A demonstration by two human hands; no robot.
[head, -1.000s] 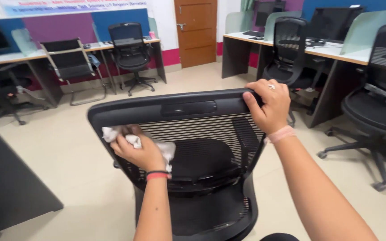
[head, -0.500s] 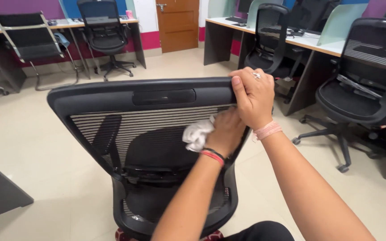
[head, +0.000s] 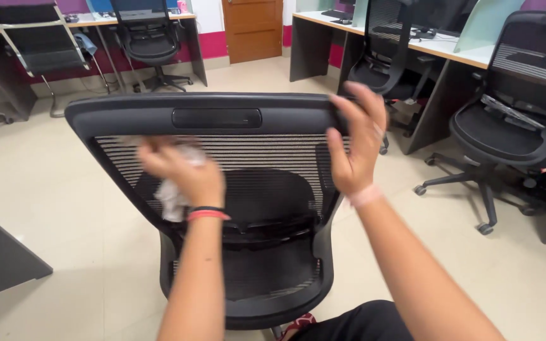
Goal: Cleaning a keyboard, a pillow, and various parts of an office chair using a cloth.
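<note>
A black office chair with a mesh backrest stands right in front of me, its back turned to me. My left hand presses a crumpled white cloth against the left part of the mesh. My right hand rests at the top right corner of the backrest, fingers spread and loose on the frame rather than clenched. Both hands are motion-blurred.
Other black office chairs stand at the right and far left. Desks with dividers line the right side; a dark desk corner sits at the left. A brown door is at the back. Beige tiled floor all round.
My left hand swept the cloth from the right side of the mesh back to the left. My right hand loosened its grip on the top right corner, fingers now spread.
</note>
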